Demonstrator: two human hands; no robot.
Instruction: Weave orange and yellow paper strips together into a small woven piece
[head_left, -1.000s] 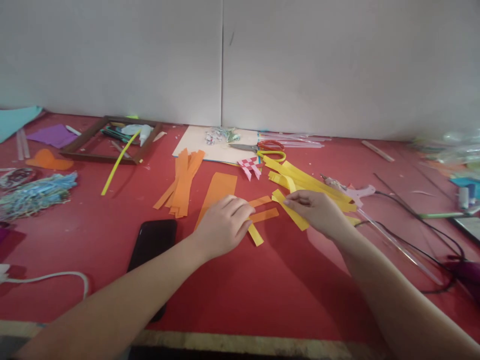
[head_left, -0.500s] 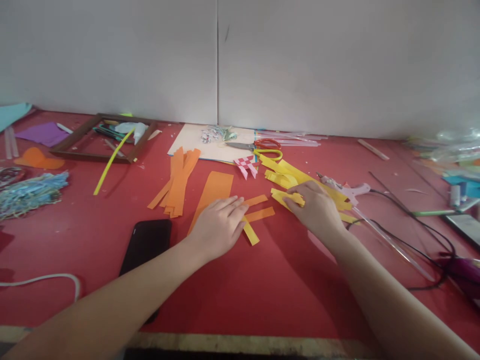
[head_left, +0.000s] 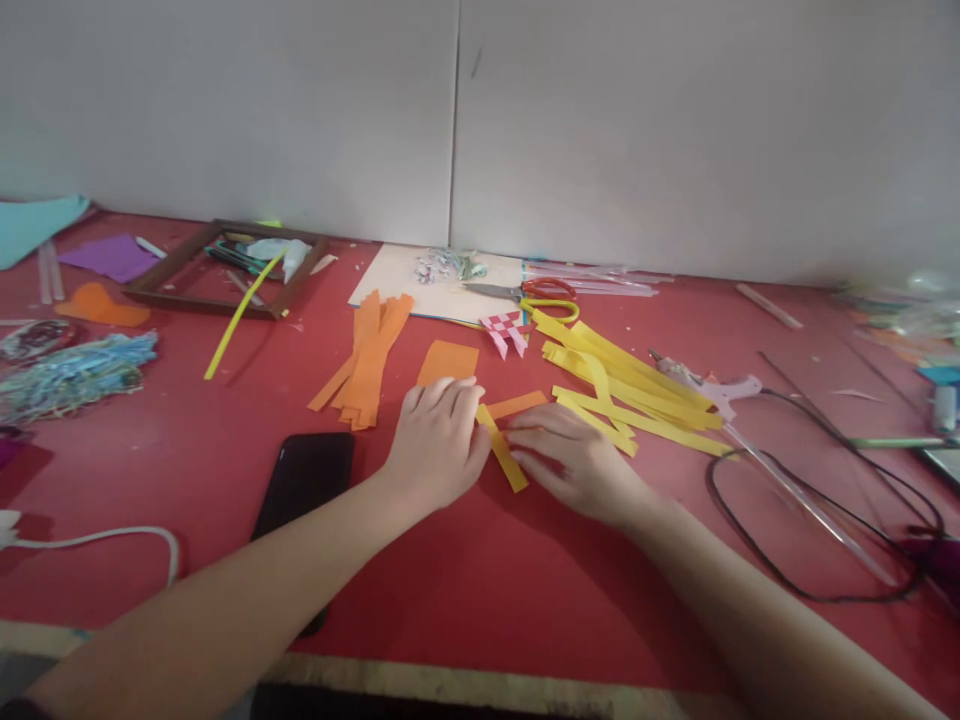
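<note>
My left hand [head_left: 437, 445] is closed over the near end of some paper strips, hiding where they meet. A short yellow paper strip [head_left: 502, 448] slants out from under its fingers toward me. An orange paper strip [head_left: 517, 404] points right from the same spot. My right hand [head_left: 581, 460] has its fingertips together at the right side of these strips, on a second orange strip that it mostly covers. Behind my left hand lies a wide orange paper piece [head_left: 448, 362]. Loose yellow strips [head_left: 637, 380] lie beyond my right hand.
A bundle of orange strips [head_left: 369, 360] and a black phone [head_left: 311, 480] lie to the left. Scissors [head_left: 551, 290] and a pink woven paper piece [head_left: 505, 332] sit farther back. A glue gun [head_left: 712, 388] with its black cord [head_left: 817, 600] is at right; a wooden frame [head_left: 202, 300] stands back left.
My right hand has let go of the yellow strips and come left to the orange strips by my left hand. A curled yellow strip now lies looser. The view has shifted slightly.
</note>
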